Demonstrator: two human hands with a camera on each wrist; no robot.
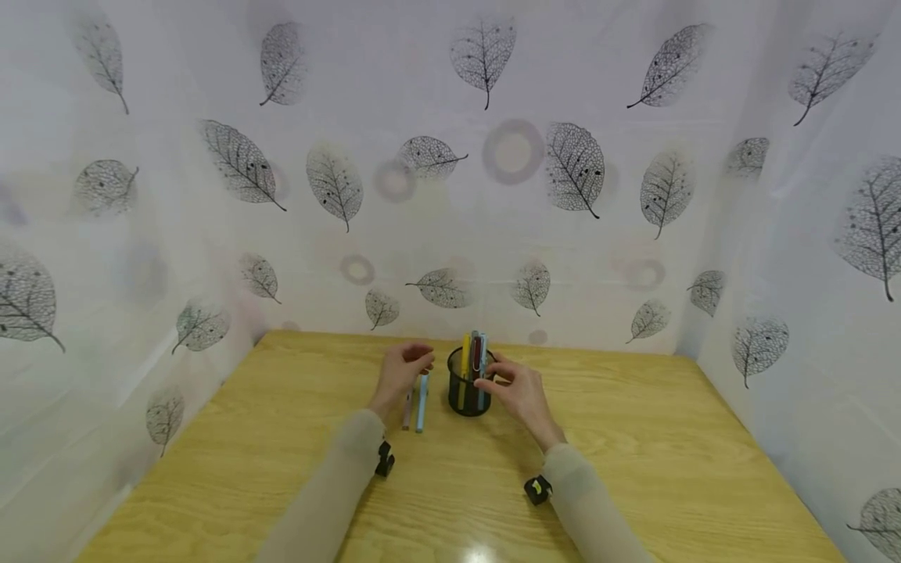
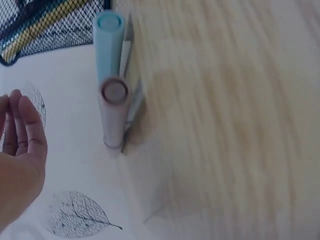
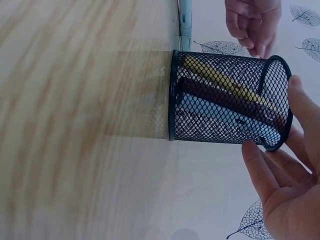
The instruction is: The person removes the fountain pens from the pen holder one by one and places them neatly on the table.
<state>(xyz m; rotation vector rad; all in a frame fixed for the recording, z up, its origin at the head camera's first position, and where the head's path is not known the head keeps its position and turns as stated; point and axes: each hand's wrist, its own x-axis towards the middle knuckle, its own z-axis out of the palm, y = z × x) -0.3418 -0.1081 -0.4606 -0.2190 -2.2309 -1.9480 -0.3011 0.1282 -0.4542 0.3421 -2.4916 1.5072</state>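
Note:
A black mesh pen holder [image 1: 469, 397] stands upright on the table, with a yellow pen [image 1: 465, 356], a dark red pen [image 1: 477, 353] and light blue pens [image 1: 482, 360] in it. My right hand [image 1: 519, 391] holds it near the rim; in the right wrist view the thumb [image 3: 296, 85] touches the rim and a finger [image 3: 257, 162] meets the mesh side. Left of the holder, a light blue pen [image 1: 421, 407] and a mauve pen [image 2: 114, 115] lie side by side. Over their far ends, my left hand [image 1: 403, 377] hovers with loosely bent fingers, nothing visible in them.
The wooden table [image 1: 296, 469] runs back to a pale curtain [image 1: 436, 227] printed with dark leaves, which also hangs on both sides. Small black devices [image 1: 384, 460] are strapped at both wrists.

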